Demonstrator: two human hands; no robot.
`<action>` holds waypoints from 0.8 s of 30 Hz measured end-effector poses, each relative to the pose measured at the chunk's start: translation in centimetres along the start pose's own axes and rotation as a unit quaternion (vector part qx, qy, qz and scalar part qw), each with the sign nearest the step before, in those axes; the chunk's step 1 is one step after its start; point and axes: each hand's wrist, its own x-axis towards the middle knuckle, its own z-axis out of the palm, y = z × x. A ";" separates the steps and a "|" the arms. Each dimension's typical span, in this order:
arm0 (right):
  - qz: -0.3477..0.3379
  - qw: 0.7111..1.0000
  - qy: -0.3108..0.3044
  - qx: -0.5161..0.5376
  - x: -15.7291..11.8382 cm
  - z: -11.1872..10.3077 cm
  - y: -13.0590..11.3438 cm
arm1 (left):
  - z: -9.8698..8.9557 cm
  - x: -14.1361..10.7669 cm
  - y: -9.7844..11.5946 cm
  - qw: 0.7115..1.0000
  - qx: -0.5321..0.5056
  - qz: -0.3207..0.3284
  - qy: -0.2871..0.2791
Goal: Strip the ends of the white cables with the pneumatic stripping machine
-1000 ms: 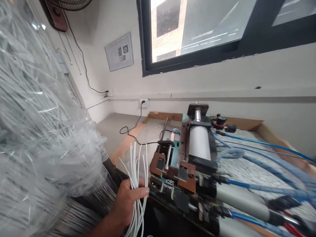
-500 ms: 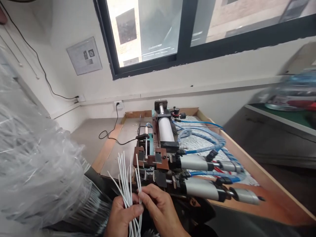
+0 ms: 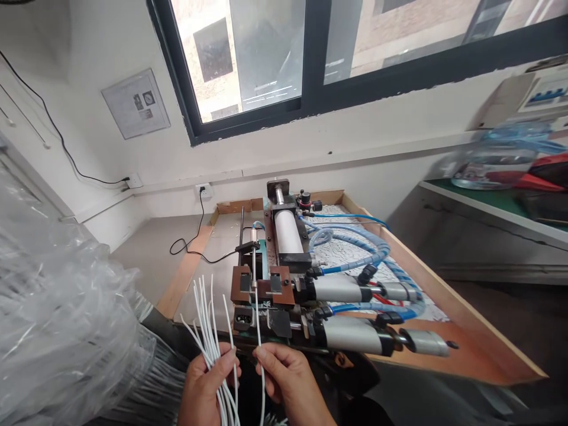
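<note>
A bundle of thin white wires [image 3: 208, 331] fans upward out of my left hand [image 3: 210, 378], which is closed round it. One wire of the bundle stands a little apart, pinched at the left thumb. Between thumb and fingers my right hand [image 3: 284, 376] pinches a single white wire [image 3: 260, 331]. Its upper end reaches into the gap between the brown clamp blocks of a pneumatic machine [image 3: 261, 290], at the tip of a thin metal rod [image 3: 254, 260]. The hands are apart, in front of the machine.
Silver air cylinders [image 3: 350, 334] stick out to the right, with blue hoses [image 3: 373, 254] looping behind them. A wooden rim [image 3: 465, 319] edges the bench. Clear plastic sheeting [image 3: 57, 307] covers a heap of wires at left. A green-topped shelf [image 3: 474, 201] stands at right.
My right hand has separated one wire from the bundle and brought its end up to the machine's clamp. The left hand has shifted left with the rest. The view has turned slightly right.
</note>
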 end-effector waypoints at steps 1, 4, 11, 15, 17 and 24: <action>0.004 1.000 -0.002 0.012 0.1 0.1 -0.1 | 0.0 0.1 0.0 1.000 0.001 -0.001 0.001; 0.009 0.999 -0.006 0.039 0.2 0.2 -0.4 | 0.1 0.2 -0.1 1.000 -0.004 0.000 -0.008; 0.026 0.995 -0.018 0.093 0.1 0.4 -0.4 | 0.7 -0.6 0.2 0.999 0.010 0.046 -0.021; 0.035 0.988 -0.067 0.132 0.0 1.1 -0.4 | 0.7 -1.0 0.4 0.992 0.067 0.100 -0.032; 0.018 0.990 -0.093 0.103 -0.2 1.4 -0.5 | 0.7 -1.1 0.4 0.988 0.093 0.113 -0.049; -0.025 0.998 0.001 0.051 -0.5 1.3 -0.1 | 0.6 -1.0 0.7 0.991 0.043 0.114 -0.048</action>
